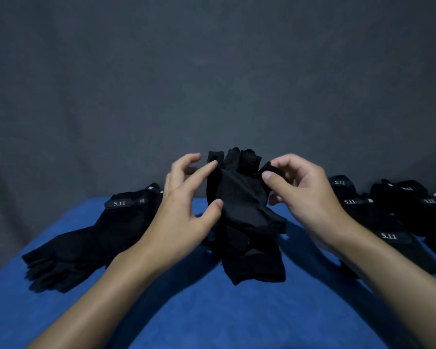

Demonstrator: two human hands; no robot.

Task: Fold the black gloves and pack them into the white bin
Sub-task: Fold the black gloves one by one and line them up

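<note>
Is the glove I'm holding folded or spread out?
Neither: the glove stands bunched, pinched by left hand and right hand, finger ends up.

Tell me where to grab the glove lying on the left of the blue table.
Likely the cuff band with the 5.11 label, taken from above at the far end of the left glove. It lies flat and face up, while the glove fingers splay limply toward the near edge. The left hand and right hand hold the middle glove.
</note>
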